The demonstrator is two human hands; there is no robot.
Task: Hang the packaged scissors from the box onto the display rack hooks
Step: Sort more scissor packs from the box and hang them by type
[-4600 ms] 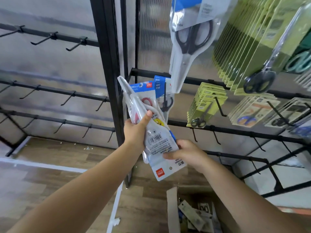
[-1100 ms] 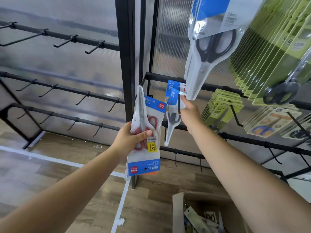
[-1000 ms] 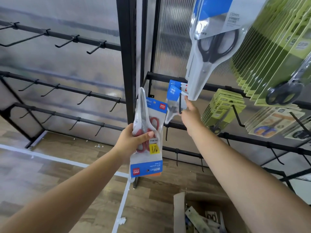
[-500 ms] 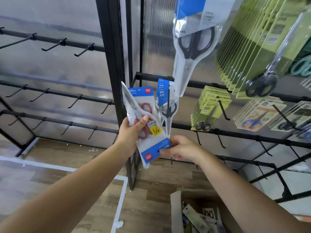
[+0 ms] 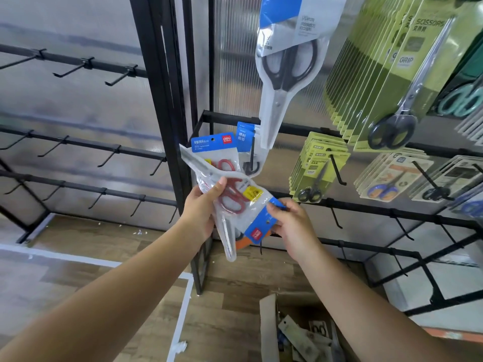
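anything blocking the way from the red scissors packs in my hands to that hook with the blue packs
Nothing visible lies between. The red scissors packs, gripped by the left hand and right hand, sit just below the hook; blue packs already hang on it.

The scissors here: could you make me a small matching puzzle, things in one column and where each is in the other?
Things:
1. red-handled packs
2. big black-handled pack
3. box
4. small green packs

Places:
A. on the floor at the bottom of the view
B. held in both hands, left hand and right hand
C. hanging high on the rack, just right of its post
D. on a hook right of the hands, on a lower rail

Pairs: 1-B, 2-C, 3-A, 4-D
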